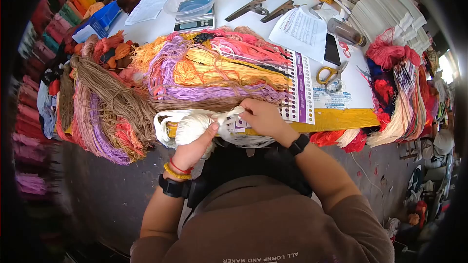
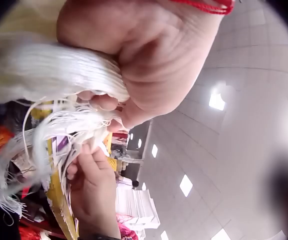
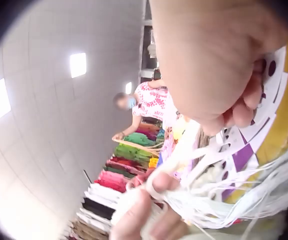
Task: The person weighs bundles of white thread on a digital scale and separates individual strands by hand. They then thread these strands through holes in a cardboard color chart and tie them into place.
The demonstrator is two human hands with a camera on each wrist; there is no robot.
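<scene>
Head view: at the near edge of the table [image 1: 234, 9] a white thread skein [image 1: 187, 129] is gripped in the left hand [image 1: 193, 149] while its strands are pinched by the right hand [image 1: 263, 117] beside a white punched paper card [image 1: 298, 90], and are probably best kept taut.

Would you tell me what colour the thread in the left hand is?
White thread, clearest in the head view.

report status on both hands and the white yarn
Left hand grips white yarn. Right hand pinches its strands at the card. Coloured yarn heaped close behind, nothing blocking.
</scene>
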